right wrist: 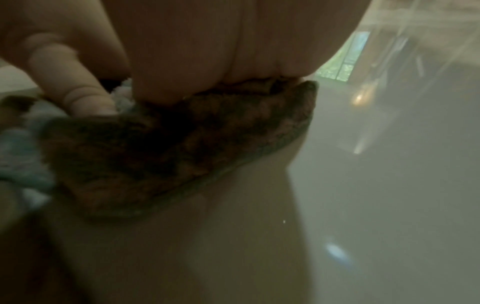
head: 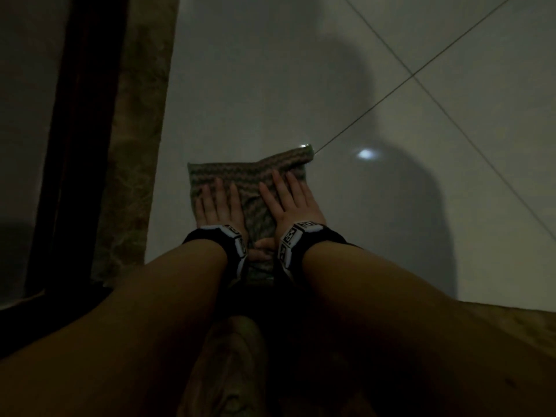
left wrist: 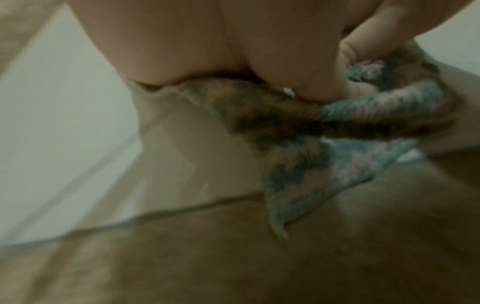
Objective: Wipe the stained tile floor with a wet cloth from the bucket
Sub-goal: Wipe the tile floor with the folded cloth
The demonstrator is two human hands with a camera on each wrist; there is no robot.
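Note:
A striped brown and blue-green cloth [head: 249, 173] lies folded on the pale tile floor [head: 301, 85], in the middle of the head view. My left hand [head: 218, 203] presses flat on its left half with straight fingers. My right hand [head: 288, 200] presses flat on its right half, fingers straight and spread. Both thumbs meet at the cloth's near edge. In the left wrist view my palm [left wrist: 194, 51] bears down on the bunched cloth [left wrist: 298, 131]. The right wrist view has my palm [right wrist: 221, 45] on the cloth [right wrist: 168, 156]. No bucket is in sight.
A dark door frame [head: 81, 139] and a brown marble strip [head: 135, 139] run along the left. Grout lines [head: 415, 75] cross at the far right. A light reflection [head: 365, 154] glints on the tile. My knees fill the bottom of the head view.

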